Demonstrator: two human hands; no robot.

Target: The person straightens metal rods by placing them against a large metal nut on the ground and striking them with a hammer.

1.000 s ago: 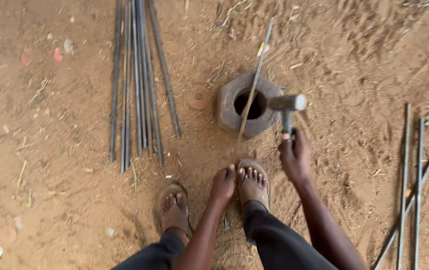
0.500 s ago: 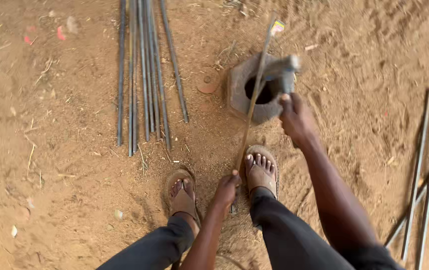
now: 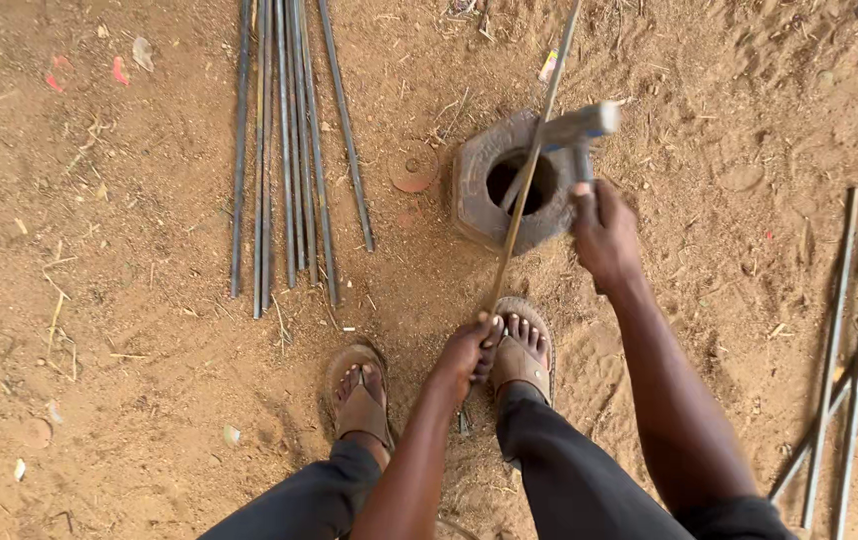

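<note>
My left hand [image 3: 465,352] grips the near end of a thin metal rod [image 3: 532,165], just above my right foot. The rod slants up and away across a heavy metal ring block [image 3: 476,190] with a dark round hole, set in the dirt. My right hand [image 3: 604,232] holds the handle of a hammer [image 3: 581,128]; its head sits over the block's right rim, touching or just above the rod. Both my feet are in brown sandals, the left sandal [image 3: 360,397] planted apart from the rod.
A bundle of several long metal rods [image 3: 287,150] lies on the reddish dirt at the left. Three more rods [image 3: 846,350] lie at the right edge. A small round rusty disc [image 3: 414,167] rests left of the block. Scraps of litter dot the ground.
My right hand lifted the hammer off the ground and brought its head onto the rod at the block. The camera has moved closer and shifted a little.
</note>
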